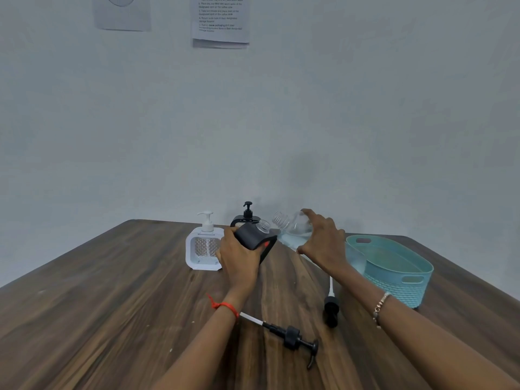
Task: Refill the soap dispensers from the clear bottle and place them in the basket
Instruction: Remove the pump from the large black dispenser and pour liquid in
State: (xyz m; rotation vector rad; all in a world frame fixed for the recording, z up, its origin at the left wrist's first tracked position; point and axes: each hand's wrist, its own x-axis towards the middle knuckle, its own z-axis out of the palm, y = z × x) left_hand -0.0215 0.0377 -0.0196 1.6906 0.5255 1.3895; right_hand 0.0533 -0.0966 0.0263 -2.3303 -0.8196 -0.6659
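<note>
**Black dispenser (pixel 251 236) tipped to meet the clear bottle (pixel 292 228)**

Taking the far wall as twelve o'clock on the wooden table (pixel 112 305), both task items are held in the air near the middle. The left hand (pixel 239 257) wraps its fingers round the dispenser's body and leans it so the uncapped neck faces three o'clock. The right hand (pixel 323 243) curls round the belly of the bottle and tilts its open mouth towards nine o'clock, just beside and slightly above the neck. Leaning one towards the other probably shortens the gap so the liquid falls straight in. The pale liquid sits low in the bottle, away from its mouth, so the pour looks not yet begun.

Two pump heads lie unscrewed nearer the person: one (pixel 292 337) at six o'clock from the hands, with its white tube pointing to ten o'clock, and the other (pixel 330 309) at five o'clock, under the right forearm. A white dispenser (pixel 204 246) stands at nine o'clock, close to the left hand. A second black one (pixel 247 215) stands at twelve o'clock, behind the held dispenser, with its pump on. The teal basket (pixel 399 291) waits at three o'clock with no dispenser in it. The path to it looks open, though the right forearm crosses in front. Sheets of paper (pixel 221 21) hang on the wall.
</note>
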